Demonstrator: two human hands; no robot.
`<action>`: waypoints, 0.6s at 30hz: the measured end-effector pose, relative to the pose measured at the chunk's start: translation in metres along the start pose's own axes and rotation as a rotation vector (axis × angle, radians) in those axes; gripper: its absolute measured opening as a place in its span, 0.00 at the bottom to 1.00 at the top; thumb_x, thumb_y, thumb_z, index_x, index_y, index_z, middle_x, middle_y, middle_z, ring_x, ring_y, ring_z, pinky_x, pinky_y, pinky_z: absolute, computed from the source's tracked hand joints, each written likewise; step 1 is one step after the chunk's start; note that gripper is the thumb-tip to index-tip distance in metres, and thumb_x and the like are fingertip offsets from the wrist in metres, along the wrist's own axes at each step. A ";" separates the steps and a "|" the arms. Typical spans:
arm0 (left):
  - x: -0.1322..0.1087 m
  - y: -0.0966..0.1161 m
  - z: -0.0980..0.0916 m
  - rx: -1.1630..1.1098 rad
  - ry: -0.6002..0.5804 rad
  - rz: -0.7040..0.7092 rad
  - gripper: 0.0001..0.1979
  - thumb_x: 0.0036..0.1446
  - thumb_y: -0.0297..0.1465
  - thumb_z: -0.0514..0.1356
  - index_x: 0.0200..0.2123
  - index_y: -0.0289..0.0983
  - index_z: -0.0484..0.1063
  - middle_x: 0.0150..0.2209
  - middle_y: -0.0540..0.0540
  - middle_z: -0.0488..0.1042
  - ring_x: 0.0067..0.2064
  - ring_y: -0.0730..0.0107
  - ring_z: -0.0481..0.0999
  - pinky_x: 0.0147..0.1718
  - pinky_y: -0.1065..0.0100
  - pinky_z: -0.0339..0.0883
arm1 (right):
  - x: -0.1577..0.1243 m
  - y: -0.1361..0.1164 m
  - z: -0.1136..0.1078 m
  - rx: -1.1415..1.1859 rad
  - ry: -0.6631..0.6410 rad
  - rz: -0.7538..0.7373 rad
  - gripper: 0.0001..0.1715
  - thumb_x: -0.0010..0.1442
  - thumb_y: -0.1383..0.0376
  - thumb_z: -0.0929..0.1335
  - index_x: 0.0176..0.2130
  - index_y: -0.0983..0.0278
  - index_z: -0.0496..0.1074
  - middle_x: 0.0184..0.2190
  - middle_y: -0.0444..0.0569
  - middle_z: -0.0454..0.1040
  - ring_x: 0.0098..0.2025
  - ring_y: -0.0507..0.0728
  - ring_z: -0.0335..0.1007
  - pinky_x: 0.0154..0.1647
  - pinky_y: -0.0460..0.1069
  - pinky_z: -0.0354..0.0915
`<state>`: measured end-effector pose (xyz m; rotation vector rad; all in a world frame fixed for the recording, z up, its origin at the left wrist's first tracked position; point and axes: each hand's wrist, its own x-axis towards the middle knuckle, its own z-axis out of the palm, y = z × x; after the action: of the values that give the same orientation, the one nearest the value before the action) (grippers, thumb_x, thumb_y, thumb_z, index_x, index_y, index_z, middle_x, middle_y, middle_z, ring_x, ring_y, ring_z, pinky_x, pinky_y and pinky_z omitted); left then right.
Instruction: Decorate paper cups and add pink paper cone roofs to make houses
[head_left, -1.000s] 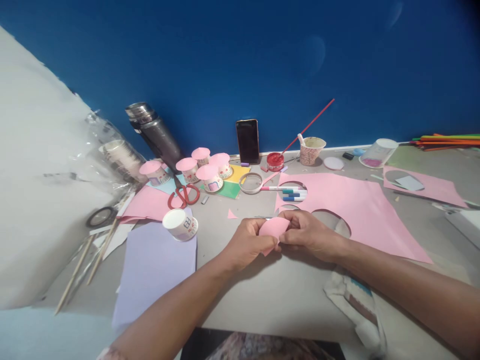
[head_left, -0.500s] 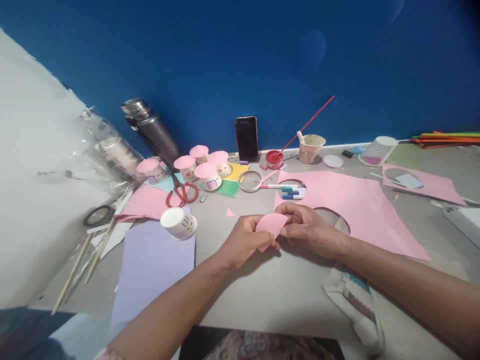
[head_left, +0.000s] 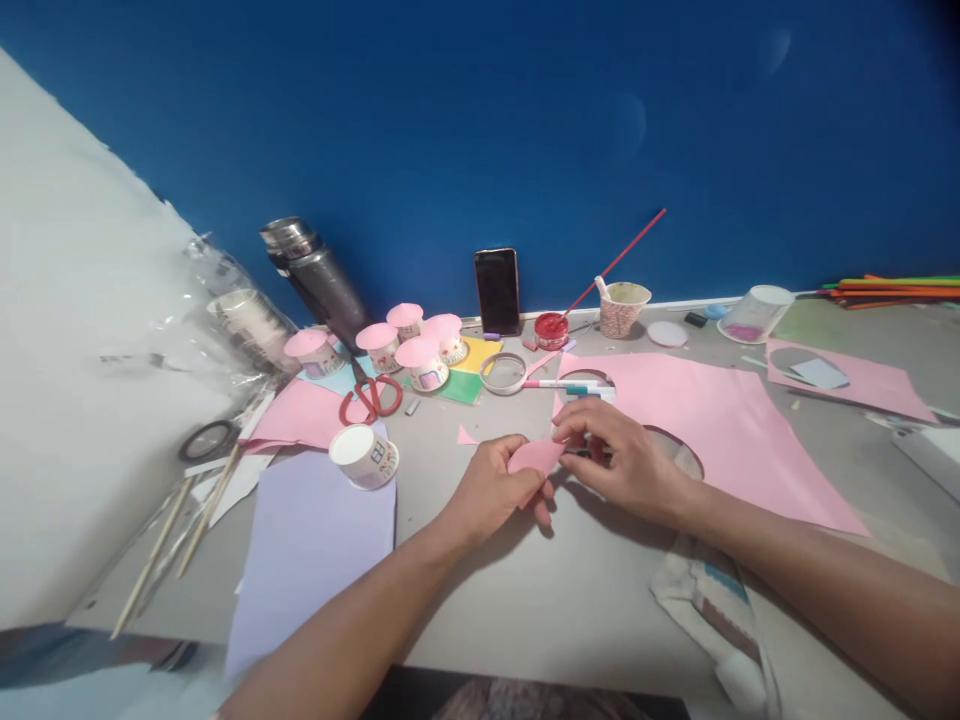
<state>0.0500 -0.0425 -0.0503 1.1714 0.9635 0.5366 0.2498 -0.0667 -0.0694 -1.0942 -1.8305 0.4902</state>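
My left hand grips a curved piece of pink paper, its thumb on top and its other fingers underneath. At the paper's right edge is my right hand, thumb and fingers apart; whether a fingertip touches the edge I cannot tell. Beyond lies a large pink sheet with round holes cut in it. A small pink scrap rests left of the hands. Several decorated paper cups with pink cone tops stand at the back left, and an uncovered decorated cup sits upside down nearer me.
Red-handled scissors, a tape ring and markers lie around the middle. A phone, a steel flask and a red paint pot stand along the blue wall. Lavender paper covers the left; a cloth lies right.
My right fingers have loosened from their pinch and spread at the paper's edge. The pink paper has tilted, showing a narrower face. The view has shifted slightly.
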 end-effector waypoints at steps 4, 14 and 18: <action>0.002 -0.002 -0.001 0.065 0.033 0.025 0.05 0.45 0.27 0.59 0.30 0.38 0.68 0.20 0.50 0.75 0.17 0.68 0.73 0.23 0.66 0.67 | -0.003 0.004 0.000 -0.092 0.004 -0.103 0.12 0.63 0.73 0.69 0.44 0.59 0.74 0.44 0.53 0.79 0.48 0.61 0.75 0.42 0.54 0.71; 0.004 -0.004 -0.008 -0.071 -0.074 0.117 0.23 0.60 0.53 0.62 0.40 0.37 0.72 0.20 0.51 0.72 0.20 0.70 0.69 0.21 0.68 0.68 | -0.005 0.012 0.002 -0.024 -0.047 -0.046 0.10 0.59 0.75 0.69 0.35 0.60 0.73 0.48 0.54 0.77 0.48 0.60 0.76 0.44 0.53 0.71; 0.010 -0.002 -0.013 -0.183 -0.068 0.011 0.23 0.53 0.49 0.68 0.36 0.33 0.74 0.22 0.48 0.74 0.19 0.70 0.71 0.18 0.68 0.68 | -0.004 0.017 0.001 -0.017 -0.016 -0.082 0.13 0.56 0.78 0.67 0.34 0.60 0.72 0.47 0.54 0.77 0.47 0.59 0.76 0.44 0.53 0.71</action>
<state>0.0440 -0.0291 -0.0569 1.0252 0.8323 0.5773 0.2580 -0.0612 -0.0840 -1.0245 -1.8886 0.4367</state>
